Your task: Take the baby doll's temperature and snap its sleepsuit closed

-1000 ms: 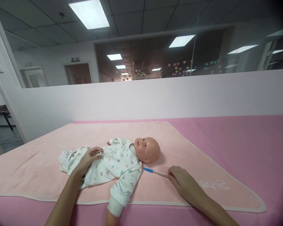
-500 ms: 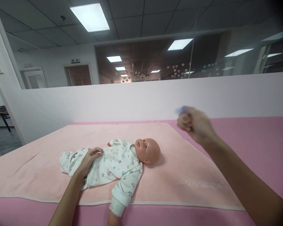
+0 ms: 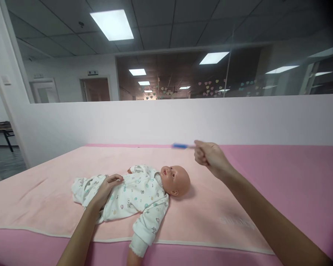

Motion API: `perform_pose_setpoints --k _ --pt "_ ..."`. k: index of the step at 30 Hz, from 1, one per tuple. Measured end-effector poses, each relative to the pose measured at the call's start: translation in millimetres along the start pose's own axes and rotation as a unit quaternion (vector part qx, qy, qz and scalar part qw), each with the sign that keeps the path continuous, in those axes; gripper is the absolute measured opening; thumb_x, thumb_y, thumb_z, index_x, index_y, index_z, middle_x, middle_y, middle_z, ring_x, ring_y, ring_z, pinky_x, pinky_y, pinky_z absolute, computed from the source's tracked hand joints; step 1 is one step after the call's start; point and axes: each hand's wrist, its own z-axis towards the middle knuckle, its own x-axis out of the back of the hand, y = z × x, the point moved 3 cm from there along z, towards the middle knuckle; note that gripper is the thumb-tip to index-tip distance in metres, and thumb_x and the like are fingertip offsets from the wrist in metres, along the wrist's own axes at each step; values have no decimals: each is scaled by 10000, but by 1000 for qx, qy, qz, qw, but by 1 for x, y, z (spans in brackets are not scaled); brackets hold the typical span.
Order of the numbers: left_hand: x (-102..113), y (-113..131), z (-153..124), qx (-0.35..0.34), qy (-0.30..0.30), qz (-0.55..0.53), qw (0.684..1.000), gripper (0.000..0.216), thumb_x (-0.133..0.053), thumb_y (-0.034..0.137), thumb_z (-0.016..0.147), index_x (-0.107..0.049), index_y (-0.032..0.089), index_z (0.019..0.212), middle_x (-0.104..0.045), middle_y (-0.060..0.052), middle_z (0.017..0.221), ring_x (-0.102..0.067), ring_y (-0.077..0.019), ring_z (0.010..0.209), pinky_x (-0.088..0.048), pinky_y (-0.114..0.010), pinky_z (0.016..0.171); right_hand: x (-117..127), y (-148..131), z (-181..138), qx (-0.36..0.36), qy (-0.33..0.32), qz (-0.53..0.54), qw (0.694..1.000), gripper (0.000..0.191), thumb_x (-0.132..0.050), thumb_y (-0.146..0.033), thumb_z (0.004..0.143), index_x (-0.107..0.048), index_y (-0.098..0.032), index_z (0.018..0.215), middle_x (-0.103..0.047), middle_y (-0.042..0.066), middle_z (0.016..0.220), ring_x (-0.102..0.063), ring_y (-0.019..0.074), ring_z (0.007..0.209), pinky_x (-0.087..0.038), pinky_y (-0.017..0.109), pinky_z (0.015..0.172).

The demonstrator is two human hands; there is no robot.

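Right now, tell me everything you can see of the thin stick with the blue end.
The thin, blue-ended stick looks straight and slender, with a blue end section, perhaps plastic, and a narrower, pale stem. Motion blur hides finer detail. It is held roughly level, blue end pointing left, in the grip of the right hand, which hides the rest. It appears raised above the pale-pink cloth blanket, touching nothing else visible.

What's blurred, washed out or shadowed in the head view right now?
Head view: the blue-tipped stick in the right hand is smeared, likely by motion, while the doll looks fairly sharp; head view: the largest ceiling light is blown out to white; head view: a soft shadow lies on the peach blanket beside the right forearm; head view: the upper right corner is black.
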Motion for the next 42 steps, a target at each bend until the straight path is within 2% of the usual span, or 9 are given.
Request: perform_pose_setpoints --k 7,18,21,24,28,31,34,37,42 --pt "-5 8 -3 -4 0 -8 1000 134 -627 266 588 -583 168 668 -586 7 743 -525 -140 713 -388 -213 642 9 7 14 -21 7 52 998 414 -471 -412 764 -246 -216 476 -224 -85 402 -193 40 353 -176 217 356" --pt "-1 2 -3 -9 -9 -23 1000 132 -641 243 586 -580 164 674 -553 1 757 -505 -136 729 -378 -205 640 6 -9 -4 -37 -88 -6 995 429 -478 -403 757 -252 -209 449 -223 -82 389 -185 37 360 -178 212 377" --pt "-5 4 -4 -6 -17 10 1000 125 -603 264 616 -587 170 697 -572 0 761 -514 -144 733 -385 -217 645 4 17 -26 -46 -17 -36 998 432 -447 -444 763 -262 -206 453 -230 -80 398 -198 43 364 -177 211 383" --pt "-13 11 4 16 -75 104 992 161 -537 276 635 -610 157 715 -596 -19 730 -531 -165 716 -397 -244 644 -4 68 -53 -136 -31 -94 986 422 -430 -467 754 -298 -200 454 -254 -70 400 -234 52 365 -184 212 392" --pt "-26 31 27 26 -146 343 928 181 -483 273 640 -615 157 600 -602 -32 623 -540 -177 651 -384 -255 604 -5 132 -73 -196 8 -167 966 417 -363 -457 766 -258 -204 452 -227 -64 408 -219 62 378 -191 221 418" --pt "-48 51 38 -51 -46 488 870 177 -488 240 662 -649 192 716 -650 -39 778 -555 -178 715 -369 -248 608 -6 156 -73 -198 -1 -268 943 395 -348 -405 774 -273 -199 446 -271 -42 428 -275 84 411 -200 232 451" --pt "-88 57 29 -165 8 513 842 257 -411 288 775 -634 213 878 -633 -48 895 -552 -174 791 -377 -263 662 -7 165 -72 -185 5 -414 891 362 -371 -346 775 -354 -200 444 -417 9 466 -395 126 444 -215 254 469" --pt "-122 46 10 -282 51 544 788 239 -440 319 788 -632 187 839 -613 -83 869 -527 -219 852 -348 -344 773 -11 170 -71 -96 21 -546 832 293 -433 -253 749 -422 -225 457 -509 69 508 -445 153 444 -187 280 451" --pt "-131 29 -5 -364 30 495 788 184 -461 273 793 -622 193 837 -597 -70 893 -506 -206 856 -329 -361 797 -16 181 -72 16 32 -609 792 275 -542 -110 615 -405 -245 418 -470 56 439 -381 134 362 -121 269 424"
